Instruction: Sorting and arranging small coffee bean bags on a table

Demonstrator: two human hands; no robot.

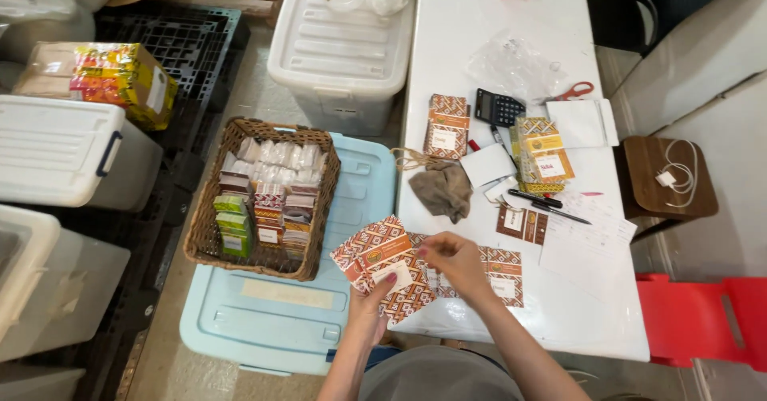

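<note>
Packets of flat patterned card, orange and brown with a pale label, are what both hands work on at the near edge of the white table [559, 321]. The left hand [369, 305] is closed around a fanned bunch of these packets [375, 259], thumb on top and fingers hidden below, so the bunch sits partly over the table edge and partly over the blue bin lid [272, 321]. The right hand [455, 261] has its fingertips pinched together on the top of one packet in that bunch, while more packets [499, 277] lie flat on the table just beside it. They look light and thin, probably stiff enough to stay flat but easy to bend at a corner, and their smooth faces may slide over each other when held as a fan; a grip on the short edge, with thumb and fingers on opposite faces, seems the safest. To the left, a wicker basket [209, 241] rests on the blue lid and is packed with upright rows of small packets: clear-wrapped ones at the back, brown patterned ones in the middle, green ones at the left. A white lidded tub [335, 57] stands beyond it, its contents not visible. Farther along the table stand a bundle of patterned packets [447, 125] and a yellow stack [543, 157], with a calculator [497, 107] between them.
</note>
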